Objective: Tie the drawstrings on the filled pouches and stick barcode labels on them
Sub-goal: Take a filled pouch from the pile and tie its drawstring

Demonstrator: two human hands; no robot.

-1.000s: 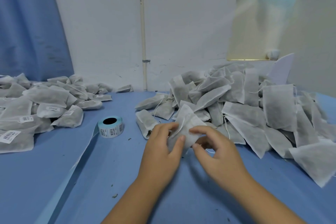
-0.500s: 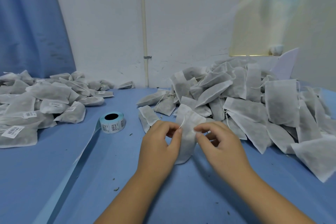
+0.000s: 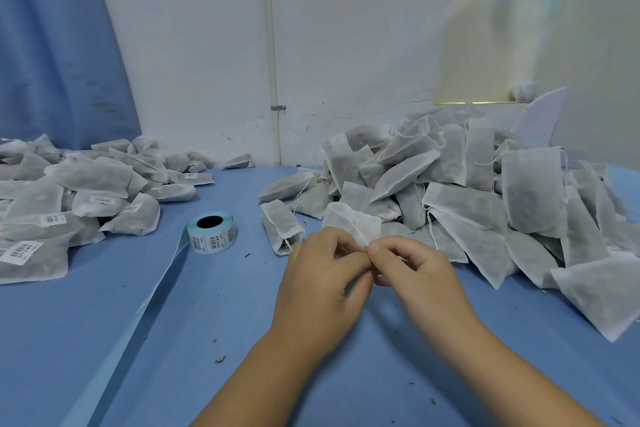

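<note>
Fingers of our left hand (image 3: pixel 322 281) and right hand (image 3: pixel 415 274) pinch the drawstring (image 3: pixel 360 236); if it slips, the pouch (image 3: pixel 349 220) could stay untied.

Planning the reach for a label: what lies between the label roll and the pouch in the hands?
In the head view, one loose pouch lies on the blue table between the label roll and the held pouch, apart from the roll.

Blue curtain (image 3: pixel 52 45), thin pipe (image 3: pixel 272 62) clipped to white wall (image 3: pixel 194 45), pale blurred opening (image 3: pixel 485 28), perhaps a window
</note>
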